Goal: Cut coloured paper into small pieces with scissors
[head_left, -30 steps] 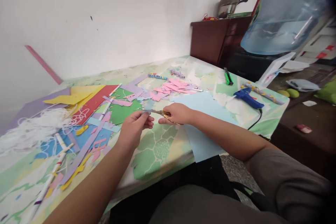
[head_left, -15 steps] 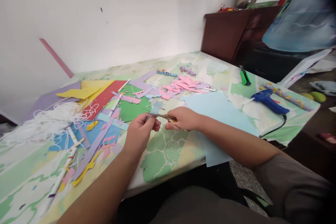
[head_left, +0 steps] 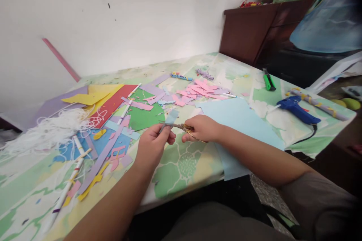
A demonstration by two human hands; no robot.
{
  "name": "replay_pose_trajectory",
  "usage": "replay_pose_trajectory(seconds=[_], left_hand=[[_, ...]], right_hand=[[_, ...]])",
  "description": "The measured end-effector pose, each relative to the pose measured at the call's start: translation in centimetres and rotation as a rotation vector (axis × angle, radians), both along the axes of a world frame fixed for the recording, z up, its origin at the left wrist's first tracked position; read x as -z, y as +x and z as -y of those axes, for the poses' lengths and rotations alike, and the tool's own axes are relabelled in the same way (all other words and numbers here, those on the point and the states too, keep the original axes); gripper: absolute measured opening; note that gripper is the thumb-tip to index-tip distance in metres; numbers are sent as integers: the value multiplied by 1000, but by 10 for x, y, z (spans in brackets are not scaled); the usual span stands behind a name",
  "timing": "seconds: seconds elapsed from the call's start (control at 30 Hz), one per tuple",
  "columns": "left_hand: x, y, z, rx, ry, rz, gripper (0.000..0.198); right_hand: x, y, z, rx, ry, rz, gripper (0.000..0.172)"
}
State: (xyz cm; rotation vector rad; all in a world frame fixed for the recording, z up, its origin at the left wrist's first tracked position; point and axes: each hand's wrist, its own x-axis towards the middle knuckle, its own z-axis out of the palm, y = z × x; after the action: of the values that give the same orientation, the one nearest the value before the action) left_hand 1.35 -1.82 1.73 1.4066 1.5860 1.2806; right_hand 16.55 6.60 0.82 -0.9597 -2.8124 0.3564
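Note:
Near the middle of the table, my left hand point(head_left: 153, 142) pinches a small strip of light blue paper point(head_left: 172, 116) between thumb and fingers. My right hand point(head_left: 201, 128) is closed around the gold handles of a pair of scissors point(head_left: 181, 125). The blades point left and lie across the blue strip, just above my left fingertips. A large light blue sheet point(head_left: 234, 115) lies partly under my right forearm and hangs over the table's front edge. Pink paper pieces point(head_left: 202, 89) are heaped beyond my hands.
A flowered cloth point(head_left: 181, 180) covers the table. Tangled white string point(head_left: 53, 130), coloured sheets and a decorated white stick point(head_left: 68, 188) lie left. At right are a blue glue gun point(head_left: 298, 109), a green box cutter point(head_left: 268, 81) and a wrapped purple stick point(head_left: 322, 104).
The view has shifted slightly, so things at the right sit a little farther right. The scissor blades now show more openly across the blue strip, and both hands keep their hold.

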Motion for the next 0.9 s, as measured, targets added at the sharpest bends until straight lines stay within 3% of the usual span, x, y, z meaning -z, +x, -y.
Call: replay_pose_trajectory(seconds=[0.43, 0.9], left_hand=[[1, 5, -2, 12, -73, 24, 22], [5, 9, -2, 42, -169, 362, 17]], right_hand=[[-1, 3, 1, -33, -67, 38, 54], [0, 8, 0, -5, 7, 45, 56]])
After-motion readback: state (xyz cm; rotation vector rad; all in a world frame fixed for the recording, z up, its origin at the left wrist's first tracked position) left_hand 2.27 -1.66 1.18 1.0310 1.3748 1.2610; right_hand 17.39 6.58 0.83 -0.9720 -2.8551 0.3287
